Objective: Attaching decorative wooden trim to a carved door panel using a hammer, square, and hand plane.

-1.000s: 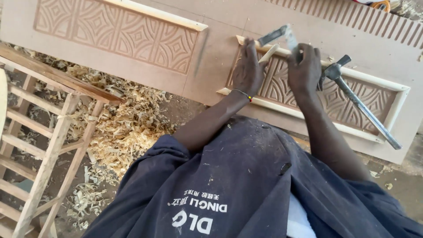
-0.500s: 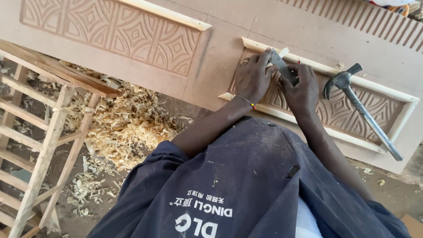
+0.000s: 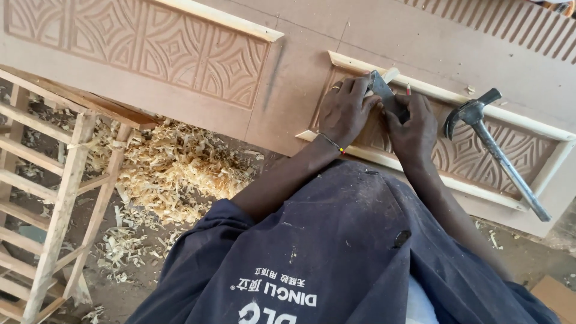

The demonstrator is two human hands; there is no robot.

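Note:
A carved brown door panel [image 3: 288, 78] lies flat in front of me, its right carved section framed by pale wooden trim [image 3: 480, 111]. My left hand [image 3: 345, 111], with a ring and a beaded bracelet, holds a small metal square [image 3: 384, 90] down on the upper left corner of that trim. My right hand [image 3: 415, 129] sits just right of it, touching the square and gripping a pencil [image 3: 408, 90] whose tip points up at the trim. Both hands partly cover the square.
A claw hammer [image 3: 495, 150] lies on the carved section to the right of my hands. Wood shavings [image 3: 174, 174] pile up on the floor under the panel. A pale wooden frame with rungs [image 3: 60, 198] stands at the left.
Both hands have come down with the square from the panel's upper edge and now press it onto the trim corner. The hammer has not moved.

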